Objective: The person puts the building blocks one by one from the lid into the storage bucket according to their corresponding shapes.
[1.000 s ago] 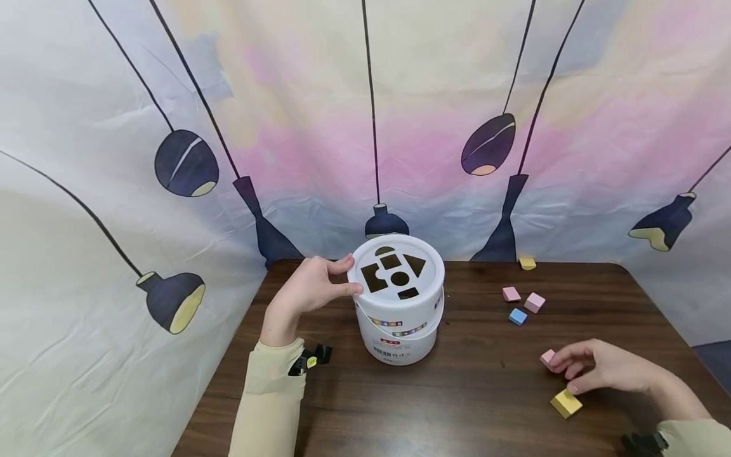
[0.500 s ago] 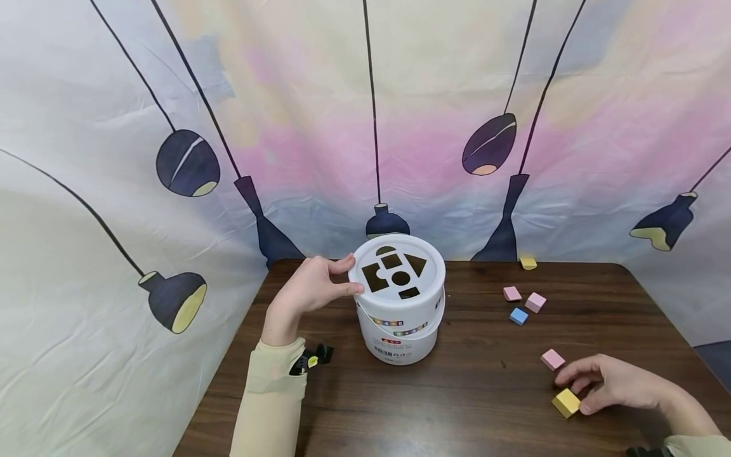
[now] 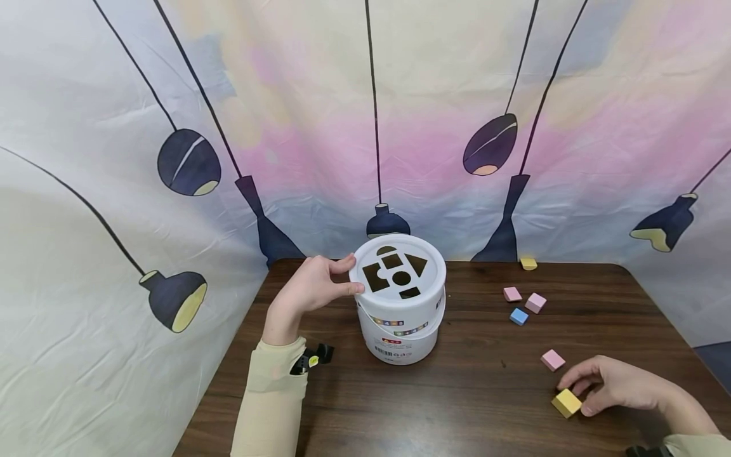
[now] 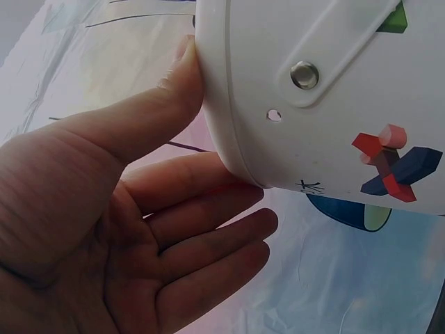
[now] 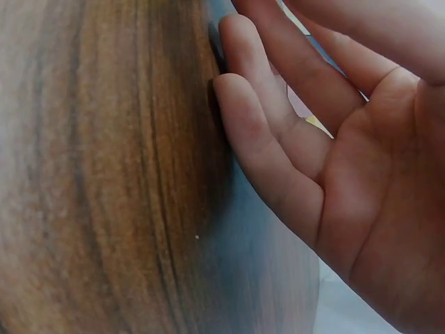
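A white lidded bucket (image 3: 400,343) stands upright on the table, its lid (image 3: 377,251) cut with several shaped holes. My left hand (image 3: 311,285) rests thumb and forefinger against the lid's left rim; in the left wrist view the thumb (image 4: 184,76) presses the rim, and the other fingers (image 4: 215,254) extend fairly straight. At the right front, my right hand (image 3: 622,384) has thumb and forefinger at two sides of a yellow block (image 3: 565,404) on the table. A pink block (image 3: 553,360) lies just beyond its fingertips. The right wrist view hides the yellow block behind the curled fingers (image 5: 243,111).
Farther back on the right lie two pink blocks (image 3: 535,303) and a blue block (image 3: 518,317). A yellow piece (image 3: 528,263) sits at the table's back edge. The wooden table (image 3: 468,406) meets a lamp-patterned cloth (image 3: 320,127) behind.
My right hand has left the nearer pink block and drawn back to the yellow block, where it has barely moved lately. The left hand and the bucket stay put.
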The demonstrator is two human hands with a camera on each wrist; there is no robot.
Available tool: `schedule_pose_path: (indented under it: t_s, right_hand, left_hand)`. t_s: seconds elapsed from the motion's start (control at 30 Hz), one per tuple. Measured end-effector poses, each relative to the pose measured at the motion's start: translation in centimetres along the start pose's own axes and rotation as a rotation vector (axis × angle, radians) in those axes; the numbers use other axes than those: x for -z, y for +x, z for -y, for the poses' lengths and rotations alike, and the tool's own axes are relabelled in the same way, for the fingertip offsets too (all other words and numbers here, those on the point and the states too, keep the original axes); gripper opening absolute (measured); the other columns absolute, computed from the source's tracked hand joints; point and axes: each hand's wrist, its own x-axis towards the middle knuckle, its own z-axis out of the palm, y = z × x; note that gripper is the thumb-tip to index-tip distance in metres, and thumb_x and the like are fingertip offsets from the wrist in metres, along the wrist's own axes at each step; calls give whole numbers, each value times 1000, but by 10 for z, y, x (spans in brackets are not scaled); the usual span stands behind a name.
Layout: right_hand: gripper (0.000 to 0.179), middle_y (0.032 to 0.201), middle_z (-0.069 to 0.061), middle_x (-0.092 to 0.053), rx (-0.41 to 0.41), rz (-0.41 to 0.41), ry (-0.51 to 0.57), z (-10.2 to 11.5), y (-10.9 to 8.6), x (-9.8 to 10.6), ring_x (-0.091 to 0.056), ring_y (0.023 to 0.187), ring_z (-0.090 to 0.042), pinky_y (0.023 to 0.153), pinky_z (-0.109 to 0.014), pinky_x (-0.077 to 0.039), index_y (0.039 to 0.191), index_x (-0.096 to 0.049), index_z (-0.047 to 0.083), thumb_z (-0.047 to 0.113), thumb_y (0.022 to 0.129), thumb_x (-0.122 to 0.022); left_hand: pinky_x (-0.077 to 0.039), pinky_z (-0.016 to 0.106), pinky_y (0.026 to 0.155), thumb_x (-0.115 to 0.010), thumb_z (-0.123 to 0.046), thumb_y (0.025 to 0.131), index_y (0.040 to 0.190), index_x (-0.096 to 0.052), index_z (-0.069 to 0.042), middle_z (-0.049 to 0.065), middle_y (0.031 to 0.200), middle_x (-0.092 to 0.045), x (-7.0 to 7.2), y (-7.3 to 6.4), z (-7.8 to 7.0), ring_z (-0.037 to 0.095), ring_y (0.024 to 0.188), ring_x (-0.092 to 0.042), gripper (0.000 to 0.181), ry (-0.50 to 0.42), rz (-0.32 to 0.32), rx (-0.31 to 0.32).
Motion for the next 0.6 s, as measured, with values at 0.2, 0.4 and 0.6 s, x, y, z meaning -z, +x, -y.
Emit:
schedule_pose_path:
  t_s: [0.2, 0.4, 0.6]
  right_hand:
    - [31, 117, -12, -75, 11, 1, -1, 0, 1, -1, -72, 101, -17, 81, -30, -62, 126, -71, -9, -8, 95, -71]
    - [28, 117, -7, -76, 33, -19, -54, -2, 0, 0, -72, 101, -15, 81, -29, -62, 125, -74, -3, -4, 97, -72]
    - [27, 119, 0, -76, 37, -69, -145, 0, -1, 3, -71, 102, -13, 80, -28, -61, 125, -75, -1, -2, 99, -71]
  left_hand:
    - [-44, 50, 118, -89, -44, 89, 148, -62, -12, 1, 151, -59, 1, 0, -1, 30, 152, -41, 72, 4, -1, 4]
    - [-44, 50, 118, -89, -43, 89, 147, -62, -12, 2, 150, -60, 1, 0, -1, 30, 151, -41, 72, 0, -2, -2]
    - [-43, 50, 118, -89, -43, 89, 147, -62, -12, 2, 150, -60, 1, 0, -1, 30, 151, -42, 71, 2, -2, -3]
